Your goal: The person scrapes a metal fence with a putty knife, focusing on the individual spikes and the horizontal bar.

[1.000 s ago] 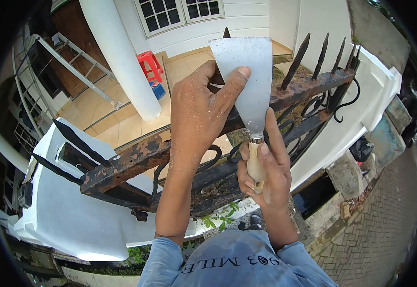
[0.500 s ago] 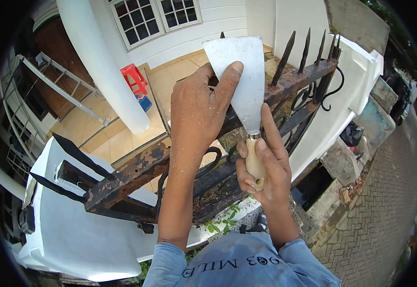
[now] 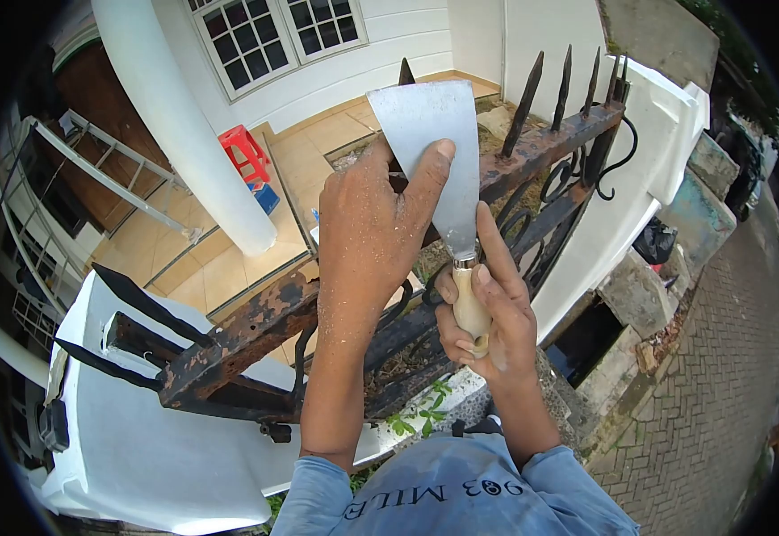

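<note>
A paint scraper [image 3: 448, 121] with a wide, pale metal blade and a light wooden handle is held up in front of me, blade end away from me. My right hand [image 3: 497, 326] is closed around the handle, its index finger stretched up along the blade's right edge. My left hand [image 3: 376, 214], dusted with pale specks, has its thumb pressed flat on the blade's face; its other fingers are hidden behind the blade. Both hands are above a rusty metal fence rail [image 3: 238, 339] with flaking black paint.
Black pointed spikes [image 3: 522, 105] rise from the rail at both ends. White wall tops [image 3: 166, 447] flank the fence. Beyond it are a white column [image 3: 184, 125], a red stool [image 3: 245, 152] and a ladder [image 3: 108, 174]. A paved lane [image 3: 693, 402] runs at right.
The scraper has shifted slightly left and down in view, along with my right hand. My left thumb stays on the blade, and the surroundings have shifted a little as my head moved.
</note>
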